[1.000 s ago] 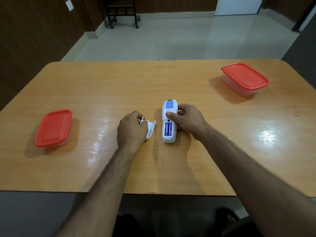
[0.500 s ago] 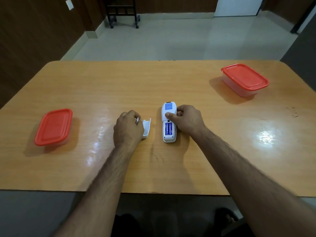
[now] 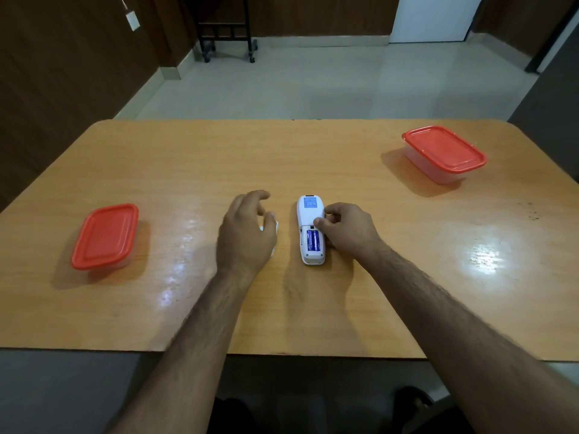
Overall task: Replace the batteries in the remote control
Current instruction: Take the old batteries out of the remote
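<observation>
A white remote control [image 3: 309, 211] lies face down in the middle of the wooden table [image 3: 313, 158]. Its battery bay is uncovered and two blue batteries [image 3: 312, 240] sit inside. My right hand [image 3: 347, 230] holds the remote from its right side, thumb at the top edge of the bay. The white battery cover [image 3: 275, 228] lies on the table left of the remote, mostly hidden under my left hand [image 3: 246, 233]. That hand hovers over it with fingers loosely spread, gripping nothing.
A clear box with a red lid [image 3: 106, 234] sits at the table's left. A second red-lidded box [image 3: 443, 153] stands at the far right. Beyond the table are a tiled floor and a wheeled black rack [image 3: 225, 26].
My left hand has set the battery cover down on the table and let go, its fingers now spread above it. My right hand stays on the remote.
</observation>
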